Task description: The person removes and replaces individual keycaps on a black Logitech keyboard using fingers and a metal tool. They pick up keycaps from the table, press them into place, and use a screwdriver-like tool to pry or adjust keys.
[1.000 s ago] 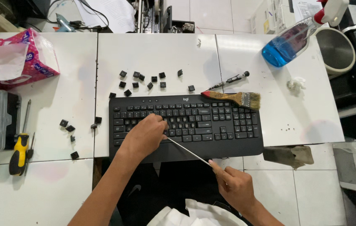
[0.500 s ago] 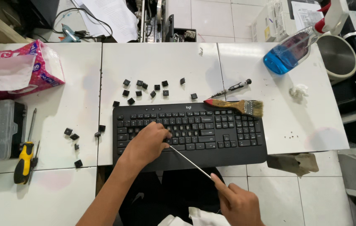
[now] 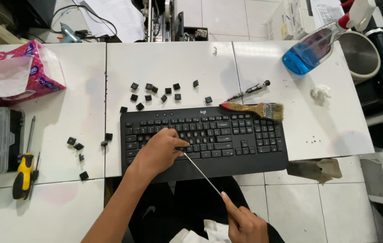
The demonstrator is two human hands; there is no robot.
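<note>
One black keyboard [image 3: 205,139] on white table [image 3: 173,67]. Left hand [image 3: 157,153] rests curled on its keys, holding nothing. Right hand [image 3: 245,225] grips one thin metal rod [image 3: 202,174], tip at the keys. Eleven loose keycaps [image 3: 155,93] above, five at left. One paintbrush [image 3: 252,109], one yellow screwdriver [image 3: 22,173].

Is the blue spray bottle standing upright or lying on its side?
Lying on its side. The blue spray bottle rests lengthwise on the white table, its trigger head pointing to the upper right and the blue liquid pooled at its lower end.
</note>
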